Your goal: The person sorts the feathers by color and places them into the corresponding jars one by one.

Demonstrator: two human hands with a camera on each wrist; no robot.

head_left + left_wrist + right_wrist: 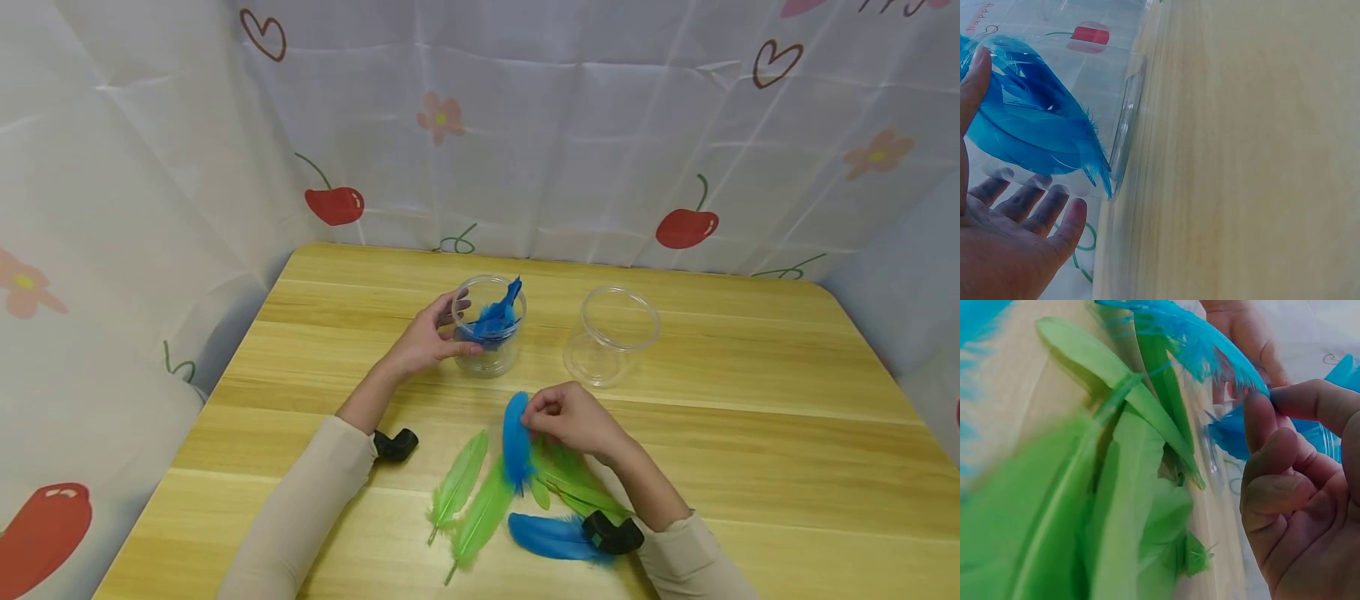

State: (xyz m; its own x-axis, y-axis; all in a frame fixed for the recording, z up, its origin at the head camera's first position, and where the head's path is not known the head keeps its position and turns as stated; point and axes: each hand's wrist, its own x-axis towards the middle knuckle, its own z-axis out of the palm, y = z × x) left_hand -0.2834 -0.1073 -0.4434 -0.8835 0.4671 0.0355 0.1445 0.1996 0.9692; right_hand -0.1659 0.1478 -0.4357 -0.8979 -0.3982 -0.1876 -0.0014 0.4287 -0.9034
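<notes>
My left hand (422,340) holds a clear plastic cup (487,365) upright, with thumb and fingers on either side of its wall. Several blue feathers (1035,131) fill part of that cup, and one tip sticks up past the rim. Between thumb and forefinger, my right hand (579,422) pinches a blue feather (516,442) by one end, its fluffy end hanging above the table. Beneath and around it lie several green feathers (480,512). Another blue feather (551,536) lies nearer the front, partly hidden by the right wrist's black camera.
A second clear cup (600,371) stands to the right of the held one, with no feathers visible in it. The wooden table (750,467) ends at the back against a patterned curtain (547,158). A black wrist camera (397,446) sits beside the left sleeve.
</notes>
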